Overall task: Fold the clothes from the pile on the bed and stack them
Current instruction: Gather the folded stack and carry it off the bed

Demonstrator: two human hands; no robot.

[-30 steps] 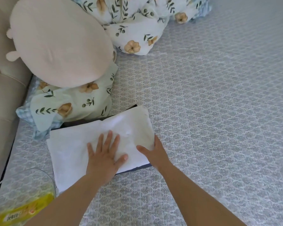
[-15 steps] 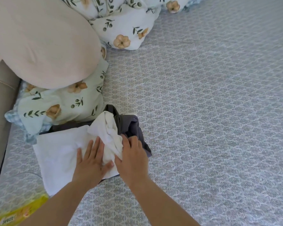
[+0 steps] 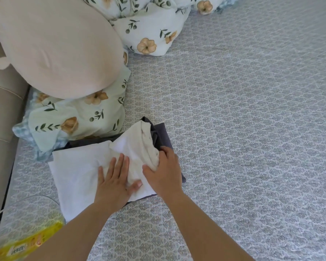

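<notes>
Bed surface (image 3: 243, 110): a grey-and-white patterned cover fills most of the view, running far out to the right of both hands. Along the left edge stands a padded beige headboard (image 3: 0, 113).

Soft furnishings, counted: one round pink cushion (image 3: 58, 46), beyond and left of the hands, with two small nubs on its left rim; it rests on one pale green floral pillow (image 3: 77, 119). One white floral duvet (image 3: 151, 29) lies bunched at the top, well beyond the hands.

Container: one clear plastic bag (image 3: 26, 221) sits near the left forearm, at the lower left corner; a yellow printed packet (image 3: 24, 245) shows inside it, its text too blurred to read.

Clothes, counted: two. One white garment (image 3: 77, 172) lies folded directly under the hands; one dark grey garment (image 3: 161, 132) lies beneath it, showing just past the right fingers and as a thin edge along the near side.

Hands, counted: two, bare. Left hand (image 3: 114, 182): flat, fingers straight and spread, pressing the white garment down at its middle; nothing grasped. Right hand (image 3: 163, 173): fingers curled round the bunched right end of the white garment, which is lifted and turned over toward the left hand. The thumbs of the two hands lie just beside each other.
</notes>
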